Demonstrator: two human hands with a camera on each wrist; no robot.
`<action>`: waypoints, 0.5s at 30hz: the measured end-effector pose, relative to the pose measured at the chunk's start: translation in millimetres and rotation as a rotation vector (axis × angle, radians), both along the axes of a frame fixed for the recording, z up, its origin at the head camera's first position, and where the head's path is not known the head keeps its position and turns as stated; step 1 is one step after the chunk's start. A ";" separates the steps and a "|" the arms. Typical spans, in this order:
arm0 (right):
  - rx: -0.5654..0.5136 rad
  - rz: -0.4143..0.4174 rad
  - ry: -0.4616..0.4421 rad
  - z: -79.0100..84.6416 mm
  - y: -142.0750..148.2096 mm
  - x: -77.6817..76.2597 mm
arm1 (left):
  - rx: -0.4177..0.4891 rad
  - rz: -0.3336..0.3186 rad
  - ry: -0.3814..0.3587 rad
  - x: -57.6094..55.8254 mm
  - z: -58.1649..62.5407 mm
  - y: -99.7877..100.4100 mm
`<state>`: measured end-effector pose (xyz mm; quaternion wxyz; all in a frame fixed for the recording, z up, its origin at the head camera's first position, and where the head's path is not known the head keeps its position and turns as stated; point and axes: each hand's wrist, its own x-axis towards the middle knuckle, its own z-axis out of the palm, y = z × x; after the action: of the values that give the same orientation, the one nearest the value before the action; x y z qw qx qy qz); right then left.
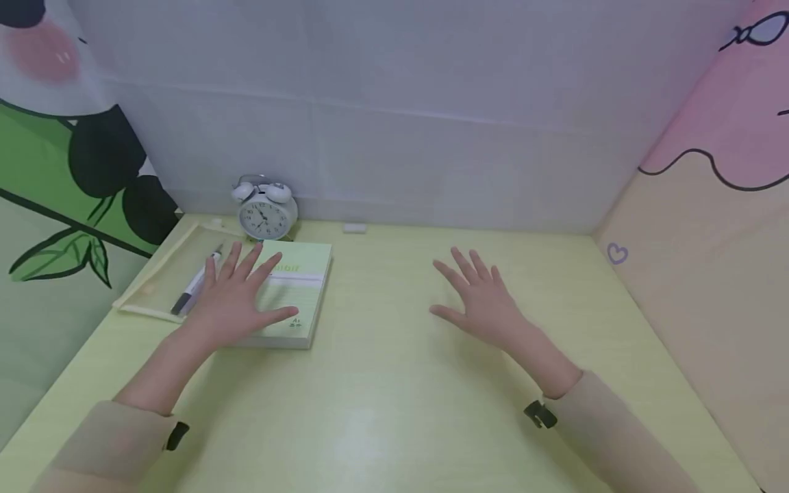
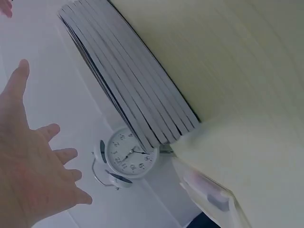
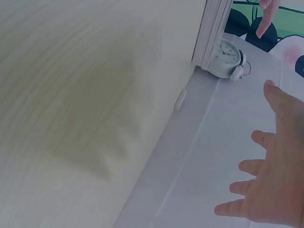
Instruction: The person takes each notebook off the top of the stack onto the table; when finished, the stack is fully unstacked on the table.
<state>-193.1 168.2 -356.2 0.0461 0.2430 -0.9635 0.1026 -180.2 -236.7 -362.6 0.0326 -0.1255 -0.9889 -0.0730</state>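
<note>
Yellowish table (image 1: 382, 411), thick, green-topped notebook stack (image 1: 302, 298) near its back left corner, shallow tray (image 1: 166, 274) along the left edge, left hand (image 1: 233, 301) splayed, partly hiding the stack, right hand (image 1: 487, 305) splayed, white alarm clock (image 1: 266, 218) by the back edge, pen (image 1: 196, 285) in the tray

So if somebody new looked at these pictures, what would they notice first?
Probably the left hand, spread above the desk by the stack of notebooks, and the right hand, spread above the desk's right side. Next might come the white twin-bell alarm clock standing behind the stack, near the desk's far edge. The cartoon wall on the left could catch the eye too.
</note>
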 end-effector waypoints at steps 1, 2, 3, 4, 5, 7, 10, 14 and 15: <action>-0.009 0.016 -0.008 -0.2 -6.8 -1.4 | -0.001 0.003 -0.006 -1.2 -0.4 -4.6; -0.011 0.031 -0.011 -0.9 -13.7 -3.0 | 0.001 0.005 -0.009 -2.5 -1.5 -9.3; -0.016 0.046 -0.015 -1.4 -20.9 -4.8 | 0.003 0.009 -0.013 -3.8 -3.1 -14.1; -0.025 0.061 -0.021 -1.8 -28.3 -6.5 | 0.005 0.011 -0.014 -5.5 -5.1 -18.9; -0.035 0.075 -0.028 -2.5 -35.9 -8.3 | 0.010 0.013 -0.017 -7.1 -7.2 -23.7; -0.054 0.102 -0.051 -4.3 -51.5 -11.8 | 0.019 0.018 -0.024 -11.1 -13.3 -34.0; -0.111 0.115 -0.118 -9.4 -75.6 -16.4 | 0.039 0.023 -0.051 -16.7 -22.8 -47.1; -0.220 0.092 -0.206 -19.8 -105.8 -22.8 | 0.093 0.018 -0.124 -22.0 -33.6 -56.4; -0.249 0.088 -0.227 -21.7 -113.1 -24.6 | 0.104 0.020 -0.141 -22.8 -35.8 -57.7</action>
<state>-217.7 55.2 -377.9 -0.0379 0.2643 -0.9307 0.2499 -202.9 -294.5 -398.4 -0.0301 -0.1084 -0.9847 -0.1328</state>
